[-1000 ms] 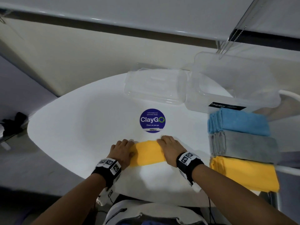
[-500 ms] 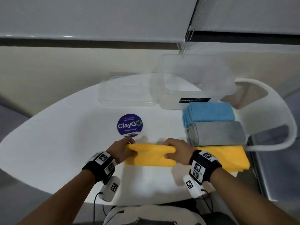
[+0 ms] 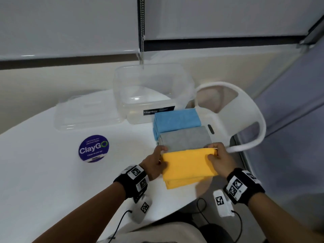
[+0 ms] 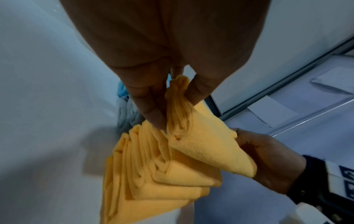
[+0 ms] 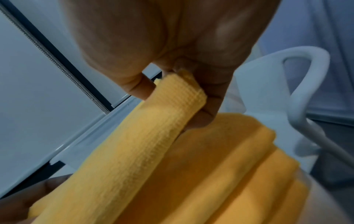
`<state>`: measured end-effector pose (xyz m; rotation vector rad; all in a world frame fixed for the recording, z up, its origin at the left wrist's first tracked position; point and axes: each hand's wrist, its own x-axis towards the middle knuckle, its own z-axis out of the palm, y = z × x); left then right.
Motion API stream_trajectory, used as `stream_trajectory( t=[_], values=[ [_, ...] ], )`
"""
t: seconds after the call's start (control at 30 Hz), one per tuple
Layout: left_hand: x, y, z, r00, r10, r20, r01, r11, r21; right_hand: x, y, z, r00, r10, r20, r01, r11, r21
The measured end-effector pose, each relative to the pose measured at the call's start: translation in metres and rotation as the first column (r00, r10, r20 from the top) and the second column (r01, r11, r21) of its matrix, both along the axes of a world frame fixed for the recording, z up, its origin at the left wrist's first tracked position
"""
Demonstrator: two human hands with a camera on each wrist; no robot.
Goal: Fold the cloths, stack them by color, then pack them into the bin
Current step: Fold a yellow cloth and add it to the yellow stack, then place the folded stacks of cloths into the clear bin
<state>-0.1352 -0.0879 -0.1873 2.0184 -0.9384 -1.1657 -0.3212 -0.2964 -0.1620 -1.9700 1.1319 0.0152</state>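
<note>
A folded yellow cloth (image 3: 188, 162) (image 4: 203, 141) (image 5: 145, 144) hangs just above the yellow stack (image 3: 182, 183) (image 4: 145, 178) (image 5: 239, 174) at the table's right edge. My left hand (image 3: 155, 163) (image 4: 172, 91) pinches its left end, and my right hand (image 3: 218, 157) (image 5: 184, 84) pinches its right end. Beyond the yellow stack lie a grey stack (image 3: 185, 138) and a blue stack (image 3: 177, 119). The clear bin (image 3: 150, 92) stands empty behind them.
The bin's clear lid (image 3: 87, 113) lies left of the bin on the white table (image 3: 43, 163). A round purple ClayGo sticker (image 3: 93, 148) marks the table's middle. A white chair (image 3: 242, 120) stands off the table's right edge.
Both hands lifted the folded yellow cloth from the table's middle and carried it right, over the yellow stack. My view turned right with it.
</note>
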Motion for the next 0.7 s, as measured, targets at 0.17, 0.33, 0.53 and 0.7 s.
stream_trajectory(
  t=[0.17,0.33,0.53,0.7],
  values=[
    [-0.017,-0.016,-0.010,0.992,0.071,0.103,-0.075,0.996,0.038,-0.016,-0.020,-0.012,0.995,0.048,-0.084,-0.058,0.992,-0.115],
    [-0.019,-0.013,-0.011,0.973,0.104,0.208,-0.126,0.987,0.095,-0.019,-0.028,-0.019,0.976,0.159,-0.150,-0.175,0.980,-0.095],
    [0.038,-0.011,0.019,0.868,0.342,0.359,-0.330,0.939,-0.097,0.038,-0.063,0.024,0.979,0.189,-0.077,-0.201,0.960,-0.197],
    [0.134,-0.029,0.048,0.640,0.634,0.435,-0.585,0.768,-0.260,0.138,-0.092,0.041,0.986,0.141,0.085,-0.115,0.959,-0.258]
  ],
)
